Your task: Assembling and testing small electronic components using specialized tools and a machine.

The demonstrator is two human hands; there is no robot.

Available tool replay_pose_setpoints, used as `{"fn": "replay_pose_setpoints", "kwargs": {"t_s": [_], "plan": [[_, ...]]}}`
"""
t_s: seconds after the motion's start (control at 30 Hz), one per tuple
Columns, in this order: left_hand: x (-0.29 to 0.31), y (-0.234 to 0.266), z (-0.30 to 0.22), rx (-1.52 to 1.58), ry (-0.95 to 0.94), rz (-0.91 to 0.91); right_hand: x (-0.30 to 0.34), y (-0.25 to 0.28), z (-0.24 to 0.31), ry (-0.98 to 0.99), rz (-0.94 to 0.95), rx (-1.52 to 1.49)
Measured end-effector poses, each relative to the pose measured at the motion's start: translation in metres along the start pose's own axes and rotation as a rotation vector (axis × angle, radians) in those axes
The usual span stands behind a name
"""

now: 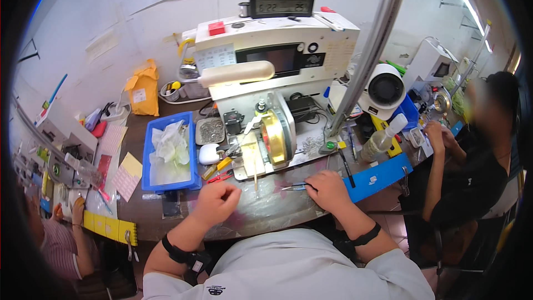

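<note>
Over the front of the table, my left hand (pixel 216 203) is curled closed, its fingertips turned in; whatever they hold, if anything, is hidden. My right hand (pixel 328 190) rests at the table's front right, closed on what looks like a pair of thin tweezers (pixel 294 186) whose tips point left. Between and beyond my hands stands a white bench machine (pixel 222 95) with a gold-rimmed wheel (pixel 273 138). A thin stick (pixel 256 180) juts from its lit front toward me. Red-handled pliers (pixel 221 176) lie just beyond my left hand.
Left of the machine are a blue bin (pixel 195 161) with crumpled clear bags and a tray of small metal parts (pixel 211 130). At right stand a clear bottle (pixel 377 144), a metal post (pixel 369 55) and a blue strip (pixel 377 179). Co-workers sit on both sides.
</note>
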State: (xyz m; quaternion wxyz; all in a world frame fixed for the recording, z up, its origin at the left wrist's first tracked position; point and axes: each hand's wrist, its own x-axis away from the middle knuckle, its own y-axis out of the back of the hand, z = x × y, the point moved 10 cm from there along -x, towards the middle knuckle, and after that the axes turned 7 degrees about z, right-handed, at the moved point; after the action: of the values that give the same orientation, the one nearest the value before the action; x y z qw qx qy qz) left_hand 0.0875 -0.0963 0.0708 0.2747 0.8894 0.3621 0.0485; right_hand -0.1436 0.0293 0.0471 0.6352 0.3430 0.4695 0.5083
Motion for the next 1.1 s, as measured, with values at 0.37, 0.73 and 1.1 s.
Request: {"fn": "replay_pose_setpoints", "kwargs": {"t_s": [0.37, 0.73, 1.1], "plan": [[-0.057, 0.027, 0.059, 0.820, 0.186, -0.231, -0.007, -0.009, 0.002, 0.106, 0.059, -0.041], [-0.041, 0.021, 0.074, 0.744, 0.282, -0.140, -0.006, -0.022, 0.015, 0.179, 0.265, -0.061], [-0.038, 0.040, 0.072, 0.358, 0.240, -0.209, 0.010, -0.039, 0.015, -0.512, 0.521, -0.871]]}}
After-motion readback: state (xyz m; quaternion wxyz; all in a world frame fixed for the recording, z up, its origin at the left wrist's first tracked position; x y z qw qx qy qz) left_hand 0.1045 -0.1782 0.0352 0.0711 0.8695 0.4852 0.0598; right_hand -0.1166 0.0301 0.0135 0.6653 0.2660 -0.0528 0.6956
